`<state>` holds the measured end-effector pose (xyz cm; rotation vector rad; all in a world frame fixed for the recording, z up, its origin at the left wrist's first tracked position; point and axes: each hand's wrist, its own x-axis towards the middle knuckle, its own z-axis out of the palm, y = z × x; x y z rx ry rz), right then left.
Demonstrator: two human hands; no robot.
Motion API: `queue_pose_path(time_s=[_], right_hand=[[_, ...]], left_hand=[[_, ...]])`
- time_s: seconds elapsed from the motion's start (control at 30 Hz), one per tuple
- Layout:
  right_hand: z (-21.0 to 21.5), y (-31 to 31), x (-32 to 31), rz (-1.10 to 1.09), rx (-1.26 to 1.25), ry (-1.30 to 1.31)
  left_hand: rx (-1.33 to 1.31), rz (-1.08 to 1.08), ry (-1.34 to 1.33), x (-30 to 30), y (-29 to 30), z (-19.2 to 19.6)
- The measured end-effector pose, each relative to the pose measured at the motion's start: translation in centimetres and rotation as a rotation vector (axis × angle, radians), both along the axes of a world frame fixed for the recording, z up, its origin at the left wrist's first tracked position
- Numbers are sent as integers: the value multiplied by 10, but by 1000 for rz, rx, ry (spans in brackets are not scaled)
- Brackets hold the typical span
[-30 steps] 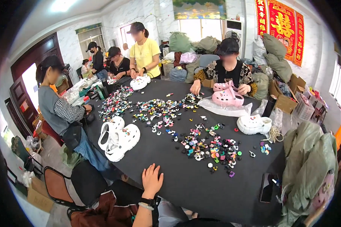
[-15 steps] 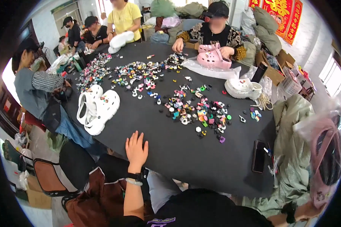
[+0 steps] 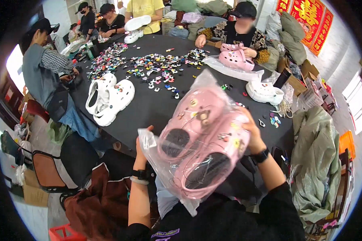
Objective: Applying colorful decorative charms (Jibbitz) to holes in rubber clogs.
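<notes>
A pair of pink clogs (image 3: 207,150) with small decorations on the toes lies inside a clear plastic bag (image 3: 152,149), held up over the near table edge. My right hand (image 3: 251,130) grips its right side, fingers along the upper clog. At the bag's left edge is my left hand (image 3: 140,148); the plastic covers most of its fingers, so their grip cannot be made out. White clogs (image 3: 113,105) with charms rest on the black table (image 3: 128,138) to the left. Many small colourful shoe charms (image 3: 157,66) are strewn across the table behind the bag.
Across the table a person handles pink clogs (image 3: 234,58) on plastic wrap. Another in yellow holds white clogs (image 3: 137,23). A white clog (image 3: 265,92) sits at the right, near a green-grey sack (image 3: 317,148). A chair (image 3: 48,170) and a person in a vest (image 3: 38,76) are at the left.
My right hand has brought the bagged pink clogs from the far right to the middle, in front of me. My left hand has come off the table to the bag's left side.
</notes>
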<state>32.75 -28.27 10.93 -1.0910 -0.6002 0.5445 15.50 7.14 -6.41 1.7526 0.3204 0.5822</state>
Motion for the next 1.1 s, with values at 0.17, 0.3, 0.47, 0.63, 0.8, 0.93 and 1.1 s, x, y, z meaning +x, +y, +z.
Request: queue_pose_path(time_s=[0.17, 0.3, 0.47, 0.63, 0.8, 0.93, 1.1], right_hand=[[-28, 59, 42, 316, -27, -35], [-21, 104, 60, 162, -386, -241], [-29, 114, 75, -108, -475, -943], [5, 64, 0, 17, -378, -755], [-11, 3, -35, -6, -732, -645], [-25, -24, -43, 131, -702, -401], [-58, -15, -52, 199, -509, -306]], left_hand=[[-854, -98, -232, -55, -31, 66], [-861, 62, -291, -91, -61, 57], [-659, 182, -243, -107, -75, 39], [-630, 196, -111, -123, -86, 47], [-447, -371, 125, -131, -82, 71], [-350, -465, 222, -131, -78, 75], [-208, -184, -21, -107, -95, 97]])
